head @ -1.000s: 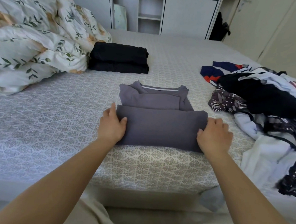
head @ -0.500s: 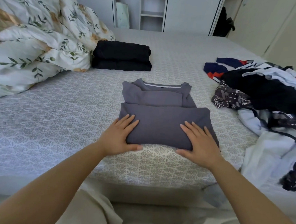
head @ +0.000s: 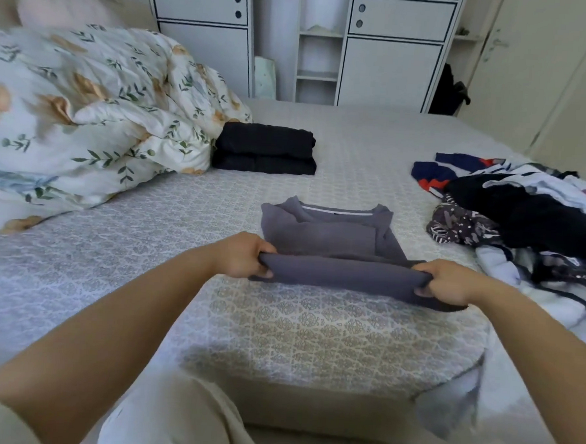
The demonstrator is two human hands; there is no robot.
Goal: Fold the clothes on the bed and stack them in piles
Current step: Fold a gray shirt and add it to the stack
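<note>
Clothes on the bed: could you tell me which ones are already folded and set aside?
The black pile beside the floral duvet; the grey shirt is mid-fold, and the heap lies jumbled.

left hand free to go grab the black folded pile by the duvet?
Probably not yet. The left hand grips one end of the grey shirt, the right hand the other. The bedsheet between it and the black pile looks bare, so letting go would open the way.
</note>
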